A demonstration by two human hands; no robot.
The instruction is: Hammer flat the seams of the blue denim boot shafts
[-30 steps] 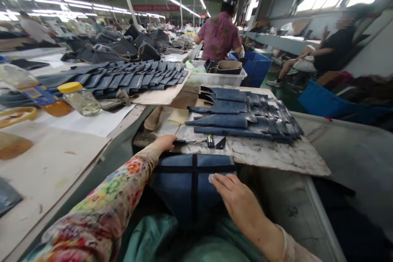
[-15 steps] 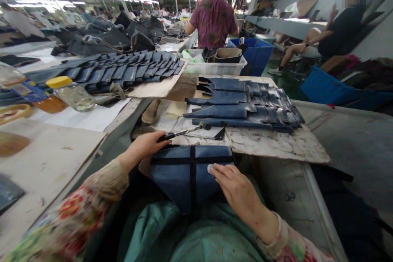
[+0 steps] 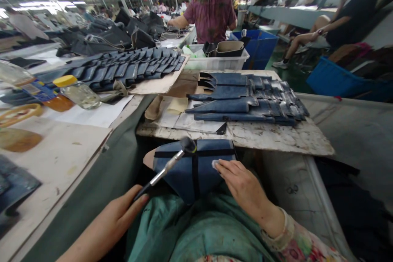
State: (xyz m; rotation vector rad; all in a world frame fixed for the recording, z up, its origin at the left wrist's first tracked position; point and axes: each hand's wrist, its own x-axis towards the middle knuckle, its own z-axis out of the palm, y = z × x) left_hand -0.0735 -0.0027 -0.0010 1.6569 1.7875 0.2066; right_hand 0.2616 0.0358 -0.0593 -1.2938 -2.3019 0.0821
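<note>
The left hand (image 3: 123, 213) grips a small hammer (image 3: 167, 167) by its handle. The right hand (image 3: 242, 186) lies flat, fingers loose, pinning 1 blue leather piece (image 3: 196, 168) — likely soft, floppy, best held flat near the seam.

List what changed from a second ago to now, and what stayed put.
The left hand took the small hammer off the board, drew back toward the body and raised its head over the blue piece. The right hand stayed pressed on that piece; the stacked blue pieces did not move.

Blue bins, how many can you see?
2. One blue bin stands behind the white tray, beside the standing person. The other is at the right on the floor. More may be hidden.
</note>
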